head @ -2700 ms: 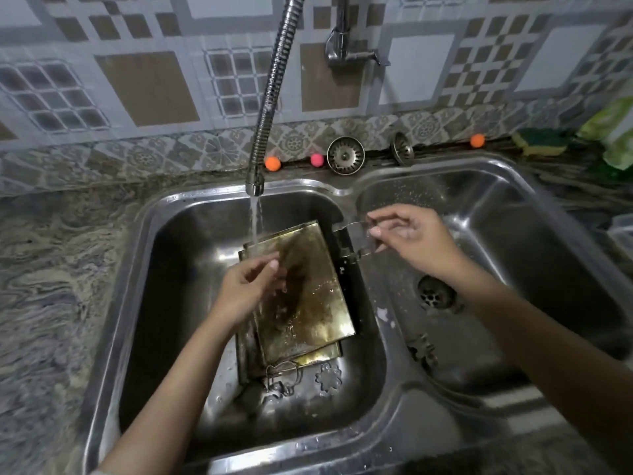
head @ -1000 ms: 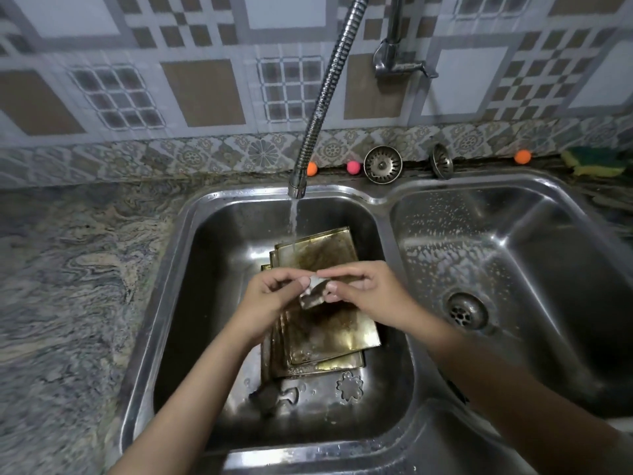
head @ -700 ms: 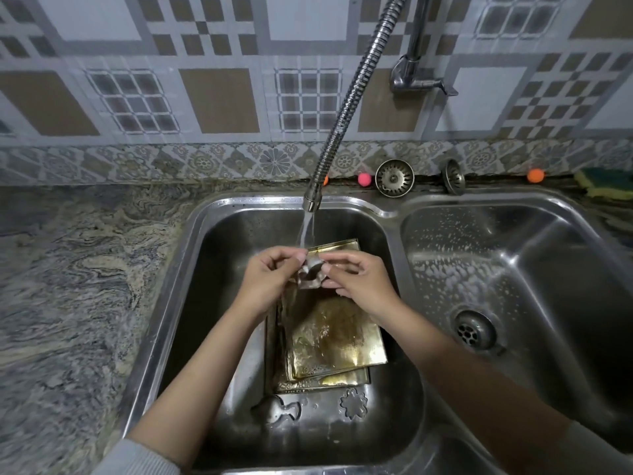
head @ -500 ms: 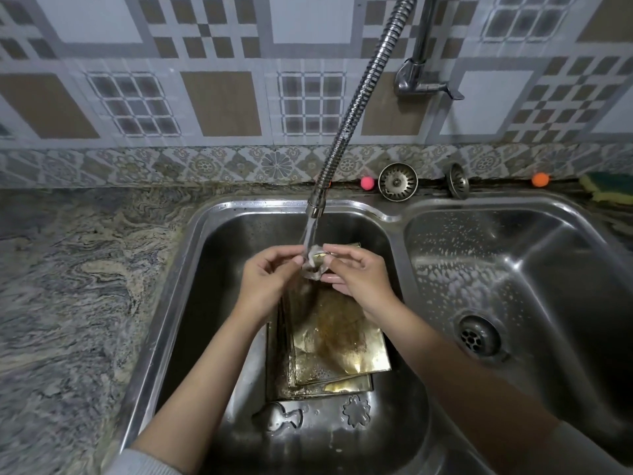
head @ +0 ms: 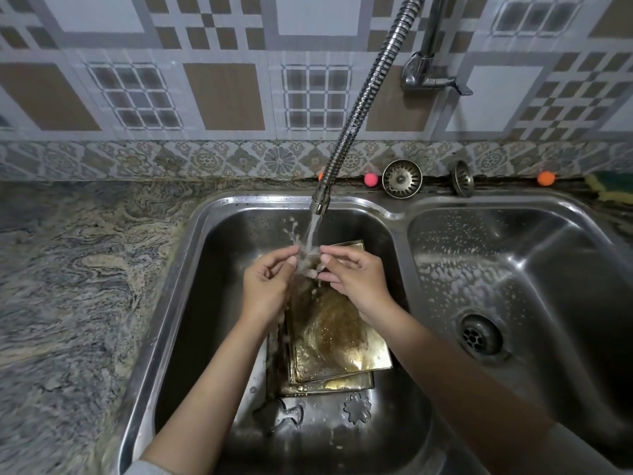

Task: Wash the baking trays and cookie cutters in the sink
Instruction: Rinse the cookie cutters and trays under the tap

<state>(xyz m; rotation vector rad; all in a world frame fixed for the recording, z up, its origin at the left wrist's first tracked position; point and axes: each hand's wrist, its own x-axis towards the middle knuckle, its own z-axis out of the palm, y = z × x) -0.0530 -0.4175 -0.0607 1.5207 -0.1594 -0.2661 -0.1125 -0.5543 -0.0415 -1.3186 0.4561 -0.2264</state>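
Both hands meet under the running water in the left basin. The left hand (head: 265,286) and the right hand (head: 356,281) each pinch one side of a small metal cutter (head: 310,265) with thumb and fingertips, the other fingers loosely curled. The cutter sits right in the stream (head: 312,231), and its shape is blurred by splashing water, with drops flying off at 11 o'clock from it.

Directly beneath the hands, toward 6 o'clock, lie the trays (head: 337,341), a stack of brownish, stained metal sheets resting flat on the basin floor, slightly skewed against each other. Just past their near edge, at 6 o'clock, two more cutters lie on the basin floor: a fish (head: 279,414) to the left and a flower (head: 357,407) to the right, apart from each other and just clear of the trays.

The hose (head: 363,104) comes down from 1 o'clock, its nozzle hanging over the back rim of the sink (head: 171,303). The right basin (head: 534,269), at 3 o'clock, is flecked with suds around its drain (head: 481,335).

On the ledge behind the sink, from 12 to 2 o'clock, stand a pink ball (head: 371,179), two strainers (head: 401,178) leaning against the tiled wall, an orange ball (head: 545,178) and a sponge (head: 606,190). The stone table (head: 78,275) stretches out at 9 o'clock.
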